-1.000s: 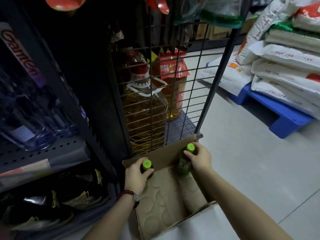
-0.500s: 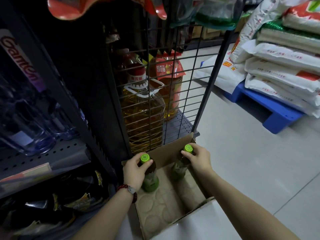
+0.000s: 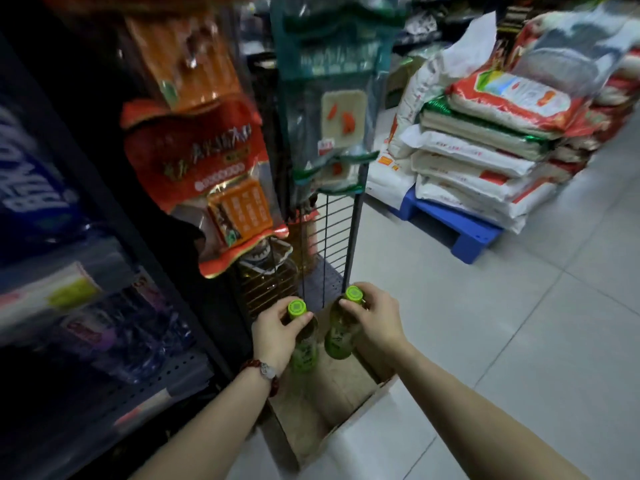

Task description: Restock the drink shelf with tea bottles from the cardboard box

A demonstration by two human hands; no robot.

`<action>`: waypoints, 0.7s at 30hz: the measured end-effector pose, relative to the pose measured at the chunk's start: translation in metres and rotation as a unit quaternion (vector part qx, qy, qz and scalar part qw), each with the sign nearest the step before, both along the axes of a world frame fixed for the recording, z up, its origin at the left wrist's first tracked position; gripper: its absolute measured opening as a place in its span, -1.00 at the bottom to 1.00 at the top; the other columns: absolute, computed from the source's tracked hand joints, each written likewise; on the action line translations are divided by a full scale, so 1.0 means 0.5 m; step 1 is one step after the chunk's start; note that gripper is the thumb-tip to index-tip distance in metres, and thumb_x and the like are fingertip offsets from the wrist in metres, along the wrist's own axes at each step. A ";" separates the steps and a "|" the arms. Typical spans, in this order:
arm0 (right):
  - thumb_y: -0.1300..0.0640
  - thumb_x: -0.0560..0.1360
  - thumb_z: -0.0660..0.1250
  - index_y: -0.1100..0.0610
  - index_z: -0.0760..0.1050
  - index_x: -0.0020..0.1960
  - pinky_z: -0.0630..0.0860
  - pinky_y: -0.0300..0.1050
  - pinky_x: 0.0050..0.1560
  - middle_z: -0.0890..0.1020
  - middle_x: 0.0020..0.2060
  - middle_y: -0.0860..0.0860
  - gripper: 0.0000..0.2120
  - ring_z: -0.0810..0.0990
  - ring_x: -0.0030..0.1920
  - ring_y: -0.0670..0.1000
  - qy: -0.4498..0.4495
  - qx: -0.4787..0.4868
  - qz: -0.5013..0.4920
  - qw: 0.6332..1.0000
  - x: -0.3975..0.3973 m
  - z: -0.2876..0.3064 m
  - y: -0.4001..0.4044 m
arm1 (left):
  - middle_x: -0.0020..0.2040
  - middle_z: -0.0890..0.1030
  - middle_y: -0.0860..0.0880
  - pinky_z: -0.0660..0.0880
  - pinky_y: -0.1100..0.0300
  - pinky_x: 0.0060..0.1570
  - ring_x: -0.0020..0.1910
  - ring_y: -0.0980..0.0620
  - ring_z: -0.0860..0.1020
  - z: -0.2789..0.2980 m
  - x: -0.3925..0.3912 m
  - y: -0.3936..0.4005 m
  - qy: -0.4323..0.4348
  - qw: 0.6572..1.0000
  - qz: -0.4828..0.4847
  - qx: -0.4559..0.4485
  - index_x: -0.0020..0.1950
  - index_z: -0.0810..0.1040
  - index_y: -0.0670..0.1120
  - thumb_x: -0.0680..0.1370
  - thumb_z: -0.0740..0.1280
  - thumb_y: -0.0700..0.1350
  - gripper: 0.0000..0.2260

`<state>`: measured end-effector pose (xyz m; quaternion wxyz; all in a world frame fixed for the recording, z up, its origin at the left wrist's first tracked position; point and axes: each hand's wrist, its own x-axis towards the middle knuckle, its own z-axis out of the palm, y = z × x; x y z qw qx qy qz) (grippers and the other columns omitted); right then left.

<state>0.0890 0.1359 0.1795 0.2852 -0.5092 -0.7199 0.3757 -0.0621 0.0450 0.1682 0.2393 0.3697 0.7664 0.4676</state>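
Two green-capped tea bottles hang above the open cardboard box (image 3: 332, 407) on the floor. My left hand (image 3: 275, 336) grips the neck of the left tea bottle (image 3: 304, 351), just under its cap. My right hand (image 3: 375, 320) grips the neck of the right tea bottle (image 3: 339, 341) the same way. Both bottles are upright and lifted out of the box, whose bare bottom shows beneath them. The drink shelf (image 3: 104, 327) with dark bottles stands to the left, blurred.
A wire rack (image 3: 332, 244) with a big oil jug (image 3: 268, 282) stands right behind the box. Snack bags (image 3: 197, 161) hang above it. Stacked rice sacks (image 3: 485, 150) sit on a blue pallet (image 3: 457, 230) at the right. Tiled floor (image 3: 502, 341) lies to the right.
Both hands have lifted their bottles up out of the box. The view has tilted upward, now showing the hanging bags and more of the rice sacks.
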 end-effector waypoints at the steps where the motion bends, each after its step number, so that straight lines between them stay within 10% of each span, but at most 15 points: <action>1: 0.08 0.42 0.45 0.17 0.59 0.05 0.32 -0.29 -0.16 0.66 -0.10 0.02 -0.75 0.54 -0.09 -0.04 0.003 0.002 -0.002 1.000 0.007 0.037 -0.007 | -0.14 0.59 0.14 0.38 0.46 -0.20 -0.11 0.19 0.54 0.037 0.007 -0.002 -0.003 1.000 -0.005 0.002 0.04 0.61 -0.04 0.40 0.48 -0.08 -0.76; 9: 0.09 0.41 0.45 0.11 0.60 0.02 0.37 -0.21 -0.10 0.59 -0.19 -0.09 -0.79 0.53 -0.11 -0.07 0.006 0.014 -0.009 1.000 0.050 0.345 -0.052 | -0.12 0.61 0.14 0.45 0.27 -0.04 -0.07 0.13 0.56 0.331 0.064 -0.036 -0.043 0.998 -0.046 0.028 0.01 0.61 0.00 0.40 0.48 -0.12 -0.79; 21: 0.04 0.43 0.44 0.01 0.62 -0.02 0.57 0.06 0.03 0.65 -0.20 -0.09 -0.86 0.64 -0.10 -0.03 0.027 0.033 -0.004 0.999 0.065 0.821 -0.158 | -0.24 0.59 0.27 0.40 0.52 -0.22 -0.20 0.34 0.54 0.799 0.068 -0.099 -0.013 0.989 -0.099 0.105 -0.13 0.57 0.14 0.39 0.48 -0.06 -0.85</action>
